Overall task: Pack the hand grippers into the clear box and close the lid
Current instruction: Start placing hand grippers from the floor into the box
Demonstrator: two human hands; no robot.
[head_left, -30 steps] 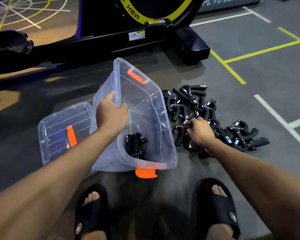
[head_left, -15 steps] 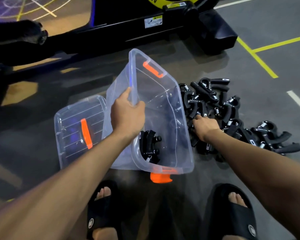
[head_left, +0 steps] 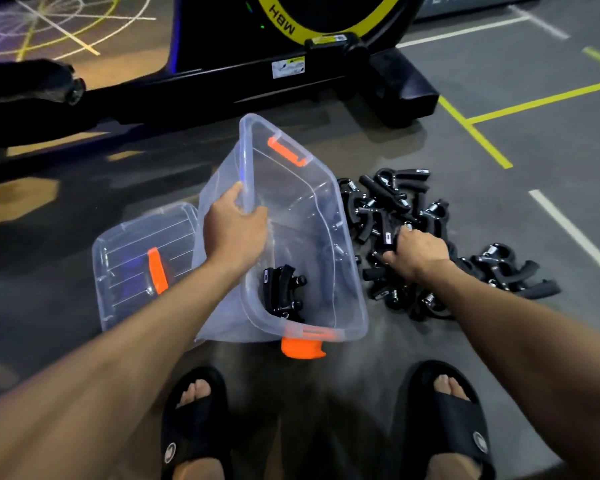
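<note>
On the grey floor, the left hand gripped the tilted clear plastic box by its rim. The right hand clasped one black spring hand gripper in the pile beside the box. The clear lid lay left.

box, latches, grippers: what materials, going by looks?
Clear box: looks like thin translucent plastic, glossy; the floor and contents show through its walls. Latches: opaque orange plastic, probably moulded. Hand grippers: black handles, matte, plastic or foam, can't tell; their coiled springs glint like bare metal.
</note>
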